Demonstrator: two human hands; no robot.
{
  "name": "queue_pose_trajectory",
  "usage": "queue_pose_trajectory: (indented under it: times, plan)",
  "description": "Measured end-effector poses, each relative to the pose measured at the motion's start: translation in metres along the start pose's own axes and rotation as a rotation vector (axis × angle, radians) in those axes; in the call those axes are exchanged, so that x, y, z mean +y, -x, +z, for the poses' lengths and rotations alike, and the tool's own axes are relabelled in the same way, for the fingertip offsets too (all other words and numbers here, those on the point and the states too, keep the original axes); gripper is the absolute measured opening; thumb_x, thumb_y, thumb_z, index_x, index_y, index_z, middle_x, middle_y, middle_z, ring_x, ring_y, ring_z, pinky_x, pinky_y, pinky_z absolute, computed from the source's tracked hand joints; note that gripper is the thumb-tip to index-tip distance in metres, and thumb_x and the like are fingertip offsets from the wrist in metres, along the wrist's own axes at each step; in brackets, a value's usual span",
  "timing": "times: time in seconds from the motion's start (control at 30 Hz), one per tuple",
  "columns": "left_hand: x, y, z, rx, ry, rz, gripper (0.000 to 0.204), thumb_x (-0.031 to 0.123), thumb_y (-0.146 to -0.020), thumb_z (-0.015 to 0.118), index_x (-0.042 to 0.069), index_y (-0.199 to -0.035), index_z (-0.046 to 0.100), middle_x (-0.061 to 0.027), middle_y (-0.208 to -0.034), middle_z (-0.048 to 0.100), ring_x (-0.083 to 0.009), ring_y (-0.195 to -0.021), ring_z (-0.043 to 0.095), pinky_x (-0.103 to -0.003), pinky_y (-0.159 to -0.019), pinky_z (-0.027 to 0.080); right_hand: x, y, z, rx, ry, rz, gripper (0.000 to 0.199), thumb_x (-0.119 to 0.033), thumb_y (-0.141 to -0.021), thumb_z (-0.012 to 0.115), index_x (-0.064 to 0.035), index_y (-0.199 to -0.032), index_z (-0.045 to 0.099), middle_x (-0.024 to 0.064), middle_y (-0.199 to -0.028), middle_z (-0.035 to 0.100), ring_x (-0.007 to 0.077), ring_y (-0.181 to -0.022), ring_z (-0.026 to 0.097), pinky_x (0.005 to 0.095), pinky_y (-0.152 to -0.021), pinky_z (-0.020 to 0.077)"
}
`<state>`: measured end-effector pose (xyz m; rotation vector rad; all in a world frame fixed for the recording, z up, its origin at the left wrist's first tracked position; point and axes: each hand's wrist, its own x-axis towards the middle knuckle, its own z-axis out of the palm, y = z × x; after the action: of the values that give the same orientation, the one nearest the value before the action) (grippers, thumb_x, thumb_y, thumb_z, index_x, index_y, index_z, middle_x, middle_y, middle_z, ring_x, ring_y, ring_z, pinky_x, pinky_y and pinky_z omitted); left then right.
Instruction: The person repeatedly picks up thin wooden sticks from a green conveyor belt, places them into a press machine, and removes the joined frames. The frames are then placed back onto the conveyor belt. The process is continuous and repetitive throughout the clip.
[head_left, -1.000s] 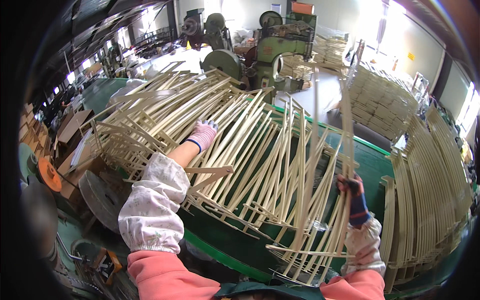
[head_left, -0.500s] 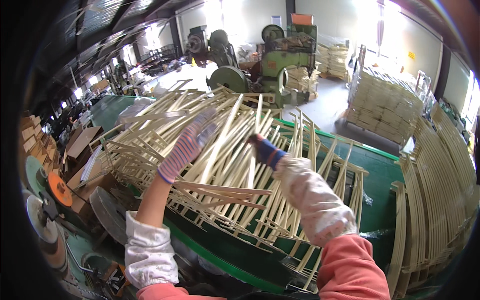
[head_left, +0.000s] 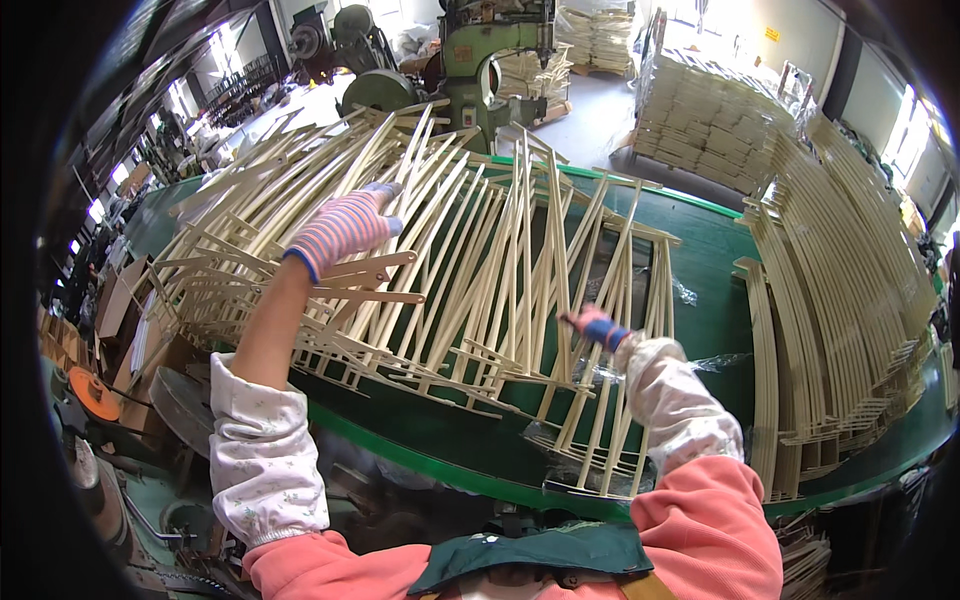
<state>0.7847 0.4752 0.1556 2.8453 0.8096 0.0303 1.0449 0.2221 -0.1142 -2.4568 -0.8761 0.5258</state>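
Note:
A wide heap of long, thin cream-coloured bars (head_left: 480, 270), several joined by short cross-pieces, lies crisscrossed in front of me. My left hand (head_left: 345, 232), in a pink-and-blue striped glove with grey fingertips, is over the left part of the heap. Its thumb and fingers are apart, and nothing shows between them. Two flat bar ends with small holes (head_left: 380, 296) stick out below that hand. To the right, my right hand (head_left: 598, 328), in a blue and pink glove, is at the bars on the heap's right side. Motion blurs its fingers, so its grip is unclear.
The heap lies on a green table (head_left: 715, 335) with a bright green edge. A row of stacked cream frames (head_left: 840, 310) stands at the right. Behind are a green machine (head_left: 465, 80) and a wrapped pallet stack (head_left: 705, 120). An orange disc (head_left: 93, 393) is at lower left.
The view has tilted down and shifted right. My right hand has moved right and nearer to me, away from the heap's middle. My left hand stays over the heap's left part.

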Motion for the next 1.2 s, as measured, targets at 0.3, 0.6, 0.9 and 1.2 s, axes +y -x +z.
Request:
queue_pose_trajectory:
  times: [0.3, 0.6, 0.9, 1.2]
  plan:
    - [0.021, 0.024, -0.016, 0.026, 0.159, 0.116, 0.052, 0.016, -0.080, 0.058, -0.002, -0.128, 0.047, -0.0181, -0.127, 0.053, -0.0286, -0.116, 0.052, -0.034, -0.098, 0.040, -0.132, 0.026, 0.008, -0.145, -0.203, -0.331, 0.067, -0.038, -0.074, 0.068, 0.0104, -0.115, 0.048, 0.0247, -0.089, 0.064, 0.0339, -0.085, 0.064, 0.0394, -0.075, 0.0519]
    - [0.049, 0.056, 0.025, 0.129, 0.179, 0.030, 0.056, 0.035, -0.088, 0.054, 0.003, -0.132, 0.043, -0.0201, -0.121, 0.056, -0.0307, -0.109, 0.056, -0.034, -0.094, 0.042, -0.186, -0.046, 0.049, -0.278, -0.085, -0.413, 0.047, -0.046, -0.086, 0.050, -0.0040, -0.102, 0.064, 0.0209, -0.101, 0.063, 0.0340, -0.095, 0.061, 0.0396, -0.088, 0.0472]
    - [-0.012, 0.081, 0.046, 0.803, -0.313, 0.576, 0.039, 0.043, -0.080, 0.063, 0.010, -0.063, 0.050, -0.0075, -0.052, 0.046, -0.0246, -0.049, 0.050, -0.038, -0.050, 0.041, -0.092, -0.057, 0.109, 0.197, -0.503, 0.208, 0.071, -0.063, -0.080, 0.051, -0.0024, -0.116, 0.055, 0.0157, -0.107, 0.060, 0.0285, -0.102, 0.058, 0.0356, -0.088, 0.0453]
    - [-0.039, 0.079, 0.040, 0.701, -0.224, 0.400, 0.035, 0.037, -0.082, 0.063, 0.005, -0.072, 0.055, -0.0101, -0.060, 0.050, -0.0285, -0.059, 0.052, -0.038, -0.060, 0.041, -0.153, -0.026, 0.133, -0.189, -0.123, 0.230, 0.108, -0.045, -0.075, 0.065, 0.0054, -0.141, -0.004, 0.0241, -0.134, 0.042, 0.0341, -0.123, 0.043, 0.0365, -0.104, 0.0323]
